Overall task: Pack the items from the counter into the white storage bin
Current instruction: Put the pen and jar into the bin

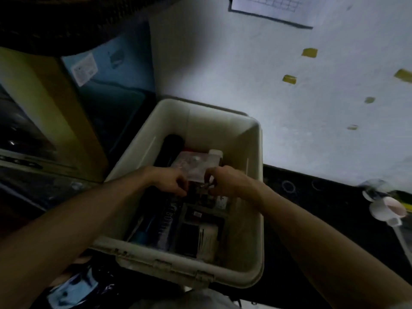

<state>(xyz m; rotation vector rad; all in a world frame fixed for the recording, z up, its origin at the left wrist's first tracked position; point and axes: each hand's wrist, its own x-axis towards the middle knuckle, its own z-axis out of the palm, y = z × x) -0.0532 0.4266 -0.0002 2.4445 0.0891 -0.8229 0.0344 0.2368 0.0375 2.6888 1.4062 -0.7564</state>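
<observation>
The white storage bin (254, 197) stands in the middle of the view, open at the top. Inside lie a black cylinder (170, 150), a clear plastic case (196, 163), a dark box with pale lettering (165, 221) and dark flat packets (198, 228). Both my hands reach down into the bin. My left hand (171, 180) and my right hand (225, 181) face each other with fingers curled round a small dark item (201, 188) between them, just in front of the clear case. What that item is I cannot make out in the dim light.
A dark counter (323, 197) runs to the right of the bin, with a white round object (385, 208) near its right edge. A yellow box (51, 112) and a blue box (107, 74) stand left of the bin. The white wall (245, 74) is behind.
</observation>
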